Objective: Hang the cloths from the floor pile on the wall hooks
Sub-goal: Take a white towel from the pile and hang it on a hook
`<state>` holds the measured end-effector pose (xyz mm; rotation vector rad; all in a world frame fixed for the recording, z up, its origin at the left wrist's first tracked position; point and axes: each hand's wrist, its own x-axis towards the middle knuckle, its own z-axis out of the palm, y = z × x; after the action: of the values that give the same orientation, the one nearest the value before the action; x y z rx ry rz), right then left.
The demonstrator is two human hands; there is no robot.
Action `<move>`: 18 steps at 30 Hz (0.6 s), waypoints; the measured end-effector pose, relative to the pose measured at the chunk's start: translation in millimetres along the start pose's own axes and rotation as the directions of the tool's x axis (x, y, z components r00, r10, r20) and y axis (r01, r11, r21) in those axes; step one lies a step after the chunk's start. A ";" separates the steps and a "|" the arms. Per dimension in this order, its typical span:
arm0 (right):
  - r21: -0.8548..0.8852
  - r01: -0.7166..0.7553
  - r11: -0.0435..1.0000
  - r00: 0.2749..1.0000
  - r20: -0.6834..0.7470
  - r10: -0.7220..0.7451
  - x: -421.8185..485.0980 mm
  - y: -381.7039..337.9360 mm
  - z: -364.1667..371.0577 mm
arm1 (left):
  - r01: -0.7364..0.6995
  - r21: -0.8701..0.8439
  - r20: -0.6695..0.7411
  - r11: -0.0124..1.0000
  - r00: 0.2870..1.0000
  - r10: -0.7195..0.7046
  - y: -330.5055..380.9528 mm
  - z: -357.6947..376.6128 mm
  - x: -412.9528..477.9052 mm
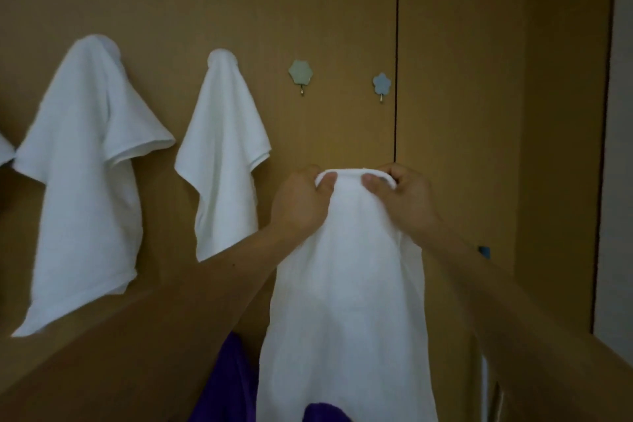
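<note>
**Desk:** Read me the wall, left to right.

**Operator:** I log it as follows.
- Edge cloth (5, 147): a white sliver at nine o'clock, cut off by the border of my view.
- Left cloth (82, 181): white, draped from its top over a hook I cannot see. It is at nine o'clock, just beside the sliver.
- Middle cloth (222, 154): white and hung the same way, at ten o'clock from centre, apart from the left cloth.
- Green hook (300, 73): flower-shaped and bare, at twelve o'clock from the left hand (301, 199).
- Blue hook (381, 83): flower-shaped and bare, at three o'clock from the green hook, just left of the dark seam (397, 44) in the brown wall (462, 79).

**Desk:** And the hands?

**Operator:**
- Left hand: fingers curled, thumb pinching the top edge of the held cloth (346, 284).
- Right hand (404, 199): the same pinch on the same edge, at three o'clock from the left hand.
- Held cloth: white, hanging down toward six o'clock between the person's forearms. Its top edge is below both bare hooks and touches neither.
- Purple fabric (229, 380): at six o'clock, near the held cloth's lower end.
- Blue object (484, 251): at four o'clock, past the right forearm. I cannot tell what it is.
</note>
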<state>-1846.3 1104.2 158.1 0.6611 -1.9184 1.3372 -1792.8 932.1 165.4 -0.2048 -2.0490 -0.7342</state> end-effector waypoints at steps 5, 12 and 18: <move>0.088 0.092 0.992 0.993 -0.076 -0.085 74.7 3.3 10.3 | -0.040 -0.033 -0.017 0.999 0.999 0.040 12.8 2.3 62.7; 0.090 0.246 0.965 0.969 -0.061 -0.241 165.7 -9.8 38.1 | 0.010 0.017 -0.234 1.000 0.972 -0.006 5.1 -6.2 144.9; 0.085 0.298 0.951 0.954 -0.068 -0.293 214.8 -37.8 73.1 | 0.117 0.003 -0.389 0.993 0.915 -0.107 -11.4 -21.7 192.3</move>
<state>-1971.7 1018.8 331.0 0.9105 -1.6438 1.2460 -1890.3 884.4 326.0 0.0725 -1.6981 -0.7511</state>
